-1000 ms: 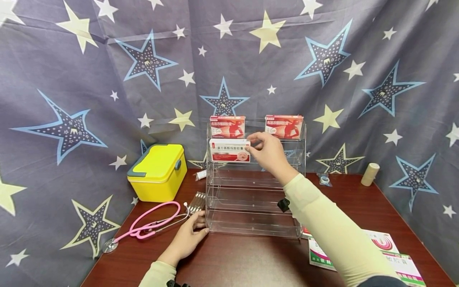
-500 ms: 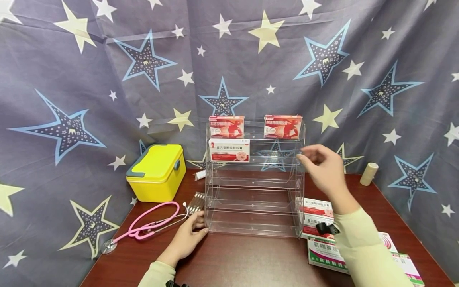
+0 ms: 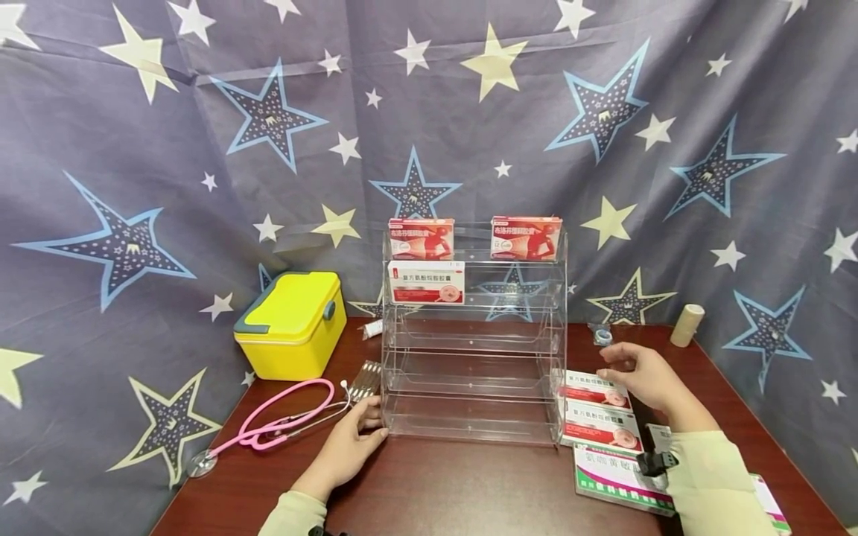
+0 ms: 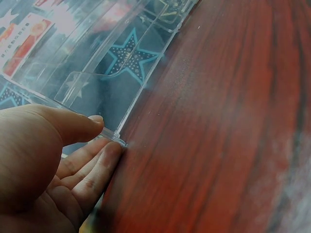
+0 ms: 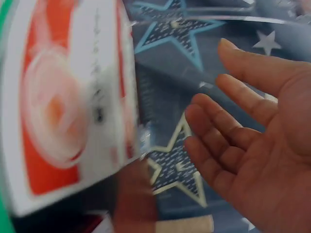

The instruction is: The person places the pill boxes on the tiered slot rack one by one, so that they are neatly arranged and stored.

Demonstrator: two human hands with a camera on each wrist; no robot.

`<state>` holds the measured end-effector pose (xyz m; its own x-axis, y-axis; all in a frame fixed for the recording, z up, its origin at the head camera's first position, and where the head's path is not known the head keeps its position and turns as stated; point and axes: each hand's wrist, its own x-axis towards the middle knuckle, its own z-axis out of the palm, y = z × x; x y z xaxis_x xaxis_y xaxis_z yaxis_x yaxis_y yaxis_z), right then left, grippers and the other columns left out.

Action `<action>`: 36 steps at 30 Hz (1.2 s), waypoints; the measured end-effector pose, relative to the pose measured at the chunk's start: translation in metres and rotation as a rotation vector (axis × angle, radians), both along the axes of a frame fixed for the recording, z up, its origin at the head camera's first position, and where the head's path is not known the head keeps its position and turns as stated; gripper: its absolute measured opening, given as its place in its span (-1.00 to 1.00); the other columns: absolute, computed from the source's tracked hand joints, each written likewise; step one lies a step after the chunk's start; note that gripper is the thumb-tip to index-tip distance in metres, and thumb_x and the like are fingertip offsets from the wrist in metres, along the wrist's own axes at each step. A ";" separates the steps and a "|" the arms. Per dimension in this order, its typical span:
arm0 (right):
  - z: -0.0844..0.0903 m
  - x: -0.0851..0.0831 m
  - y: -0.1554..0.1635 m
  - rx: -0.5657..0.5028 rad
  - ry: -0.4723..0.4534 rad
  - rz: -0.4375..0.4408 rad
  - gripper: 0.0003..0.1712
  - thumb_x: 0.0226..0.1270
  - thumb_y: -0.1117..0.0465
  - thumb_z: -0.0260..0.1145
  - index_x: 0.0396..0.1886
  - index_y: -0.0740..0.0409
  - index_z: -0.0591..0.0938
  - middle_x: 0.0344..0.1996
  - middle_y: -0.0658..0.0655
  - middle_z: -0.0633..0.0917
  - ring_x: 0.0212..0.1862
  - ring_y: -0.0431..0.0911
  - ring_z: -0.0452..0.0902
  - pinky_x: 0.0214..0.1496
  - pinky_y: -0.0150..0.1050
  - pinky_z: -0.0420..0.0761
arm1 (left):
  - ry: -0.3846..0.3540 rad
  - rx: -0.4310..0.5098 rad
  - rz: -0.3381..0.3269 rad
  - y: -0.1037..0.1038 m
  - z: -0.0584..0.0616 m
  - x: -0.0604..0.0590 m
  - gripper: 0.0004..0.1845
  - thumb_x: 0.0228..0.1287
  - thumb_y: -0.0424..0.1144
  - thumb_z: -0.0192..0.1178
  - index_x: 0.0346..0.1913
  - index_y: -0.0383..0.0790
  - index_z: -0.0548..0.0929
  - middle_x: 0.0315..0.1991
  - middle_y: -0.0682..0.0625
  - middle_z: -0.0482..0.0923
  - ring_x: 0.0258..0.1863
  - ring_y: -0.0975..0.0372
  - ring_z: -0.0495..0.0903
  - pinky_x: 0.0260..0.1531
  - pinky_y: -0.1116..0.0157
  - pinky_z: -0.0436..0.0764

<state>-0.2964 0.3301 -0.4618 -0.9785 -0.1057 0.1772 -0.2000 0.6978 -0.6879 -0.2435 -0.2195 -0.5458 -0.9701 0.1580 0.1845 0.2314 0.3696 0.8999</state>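
Head view, nearest first: a dark reddish-brown wooden table (image 3: pixel 456 491) carries two pale sleeves. The left hand (image 3: pixel 348 445) rests on the tabletop with relaxed fingers, its thumb and fingertips touching the lower left corner of a clear acrylic tiered rack (image 3: pixel 472 350); the left wrist view shows that thumb laid on the rack's bottom edge, gripping nothing. The right hand (image 3: pixel 645 376) hovers with fingers spread and loose just above a stack of red-and-white medicine boxes (image 3: pixel 595 408) lying right of the rack; it holds nothing. Green-and-white boxes (image 3: pixel 620 476) lie nearer, at the table's right front. Left of the rack are a pink stethoscope (image 3: pixel 278 420) and a yellow lidded case (image 3: pixel 293 321). On the rack, one white-and-red box (image 3: pixel 426 282) stands on the second tier at left, and two red boxes (image 3: pixel 421 238) stand on the top tier. Farther right sit a small tape roll (image 3: pixel 605 336) and a beige bandage roll (image 3: pixel 687 325). Behind everything hangs a grey-blue cloth with stars (image 3: pixel 201 149).
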 end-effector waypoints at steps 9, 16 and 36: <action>-0.020 0.002 0.022 0.100 -0.164 0.067 -0.30 0.26 0.19 0.59 0.29 0.46 0.55 0.18 0.50 0.61 0.17 0.39 0.55 0.09 0.24 0.65 | -0.001 0.001 -0.003 0.002 0.001 0.001 -0.46 0.34 -0.47 0.38 0.35 -0.24 0.51 0.00 -0.15 0.68 0.06 -0.01 0.69 -0.01 0.27 0.69; -0.027 0.001 0.027 0.199 -0.183 0.114 -0.28 0.22 0.16 0.62 0.26 0.44 0.56 0.11 0.44 0.65 0.09 0.28 0.56 0.12 0.31 0.58 | -0.004 -0.001 -0.005 0.000 -0.003 0.002 -0.45 0.34 -0.46 0.39 0.34 -0.21 0.52 -0.01 -0.15 0.69 0.05 0.00 0.69 -0.02 0.27 0.69; -0.027 -0.002 0.025 0.175 -0.160 0.036 -0.28 0.10 0.34 0.65 0.23 0.49 0.56 -0.01 0.40 0.68 -0.07 0.17 0.60 -0.07 0.09 0.68 | -0.001 0.001 -0.017 0.000 -0.001 0.000 -0.45 0.35 -0.47 0.38 0.35 -0.20 0.51 0.01 -0.16 0.69 0.06 0.00 0.69 -0.02 0.33 0.68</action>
<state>-0.2979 0.3554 -0.4892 -0.9877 -0.1565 -0.0041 -0.1249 0.8035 -0.5820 -0.2433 -0.2198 -0.5467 -0.9674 0.1742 0.1837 0.2367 0.3651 0.9004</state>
